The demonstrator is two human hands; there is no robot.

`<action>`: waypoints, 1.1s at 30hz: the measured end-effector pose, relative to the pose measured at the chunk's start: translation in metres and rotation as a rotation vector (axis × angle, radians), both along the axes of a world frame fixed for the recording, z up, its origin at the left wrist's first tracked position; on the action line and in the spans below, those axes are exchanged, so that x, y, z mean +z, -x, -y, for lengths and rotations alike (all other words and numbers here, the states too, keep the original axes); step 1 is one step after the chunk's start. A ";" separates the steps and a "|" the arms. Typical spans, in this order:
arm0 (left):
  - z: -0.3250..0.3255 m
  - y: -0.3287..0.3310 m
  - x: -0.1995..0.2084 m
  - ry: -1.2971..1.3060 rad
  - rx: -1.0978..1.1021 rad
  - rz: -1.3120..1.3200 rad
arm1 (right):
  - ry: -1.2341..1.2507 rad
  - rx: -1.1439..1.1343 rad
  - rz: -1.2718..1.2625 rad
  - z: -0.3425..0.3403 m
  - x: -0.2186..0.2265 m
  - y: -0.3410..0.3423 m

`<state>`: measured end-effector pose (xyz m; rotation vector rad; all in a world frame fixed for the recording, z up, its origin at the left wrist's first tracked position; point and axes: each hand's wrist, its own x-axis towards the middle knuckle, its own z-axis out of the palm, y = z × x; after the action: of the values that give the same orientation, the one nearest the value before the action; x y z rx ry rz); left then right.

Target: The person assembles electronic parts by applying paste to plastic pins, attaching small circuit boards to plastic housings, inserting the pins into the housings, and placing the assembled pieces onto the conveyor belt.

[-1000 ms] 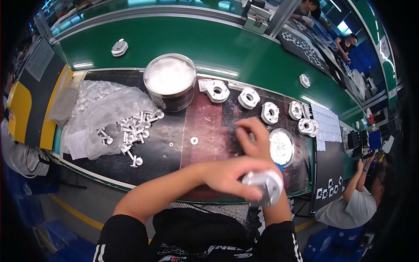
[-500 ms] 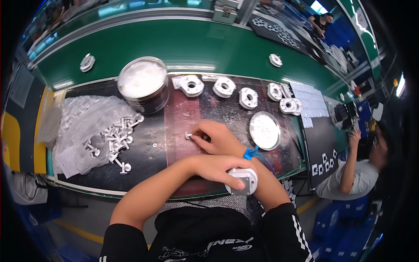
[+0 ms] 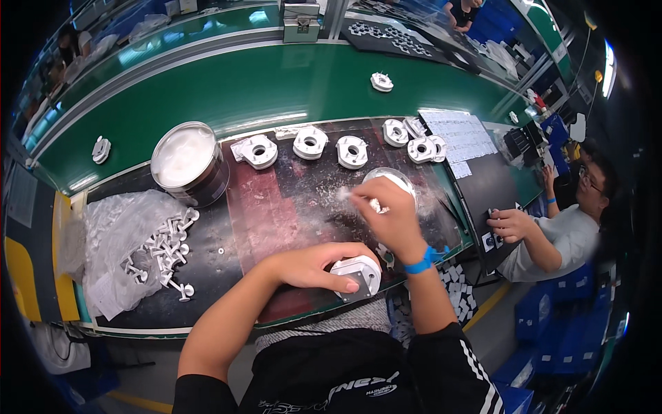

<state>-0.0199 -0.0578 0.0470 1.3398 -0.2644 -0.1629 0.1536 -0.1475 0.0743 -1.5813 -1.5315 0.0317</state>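
Observation:
My left hand (image 3: 318, 265) is closed round a round white plastic housing (image 3: 370, 270) at the table's near edge, its thumb on a dark grey square plate. My right hand (image 3: 392, 215), with a blue band at the wrist, is raised over a round dish (image 3: 408, 185) of white stuff and partly covers it. A white plastic pin (image 3: 343, 195), smeared by motion, is pinched in its fingertips. More headed white pins (image 3: 169, 245) spill from a clear plastic bag (image 3: 110, 238) at the left.
Behind the work area stand a large tin (image 3: 196, 181) of white paste and a row of white housings (image 3: 310, 143). A small white ring (image 3: 221, 251) lies on the dark mat. At right are paper sheets (image 3: 458, 138) and a co-worker (image 3: 576, 224) handling parts on a black board.
My right hand has moved from mid-table to the right, up over the dish, with the pin. My left hand keeps the housing. The view has shifted, and the co-worker's hand now reaches the board.

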 end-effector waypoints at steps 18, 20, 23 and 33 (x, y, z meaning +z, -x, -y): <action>0.000 -0.005 0.000 -0.013 -0.002 -0.010 | 0.092 -0.122 0.170 0.024 -0.028 -0.047; 0.000 -0.005 0.000 -0.006 -0.001 -0.007 | 0.084 -0.130 0.215 0.025 -0.028 -0.048; -0.002 -0.005 0.002 -0.029 0.010 0.002 | 0.049 -0.137 0.228 0.028 -0.024 -0.049; -0.013 -0.012 -0.002 0.519 0.696 -0.071 | -0.086 0.143 -0.851 -0.005 0.004 -0.035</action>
<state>-0.0084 -0.0448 0.0448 0.8423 0.2188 0.4196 0.1884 -0.1423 0.0782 -1.1483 -0.9407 0.6287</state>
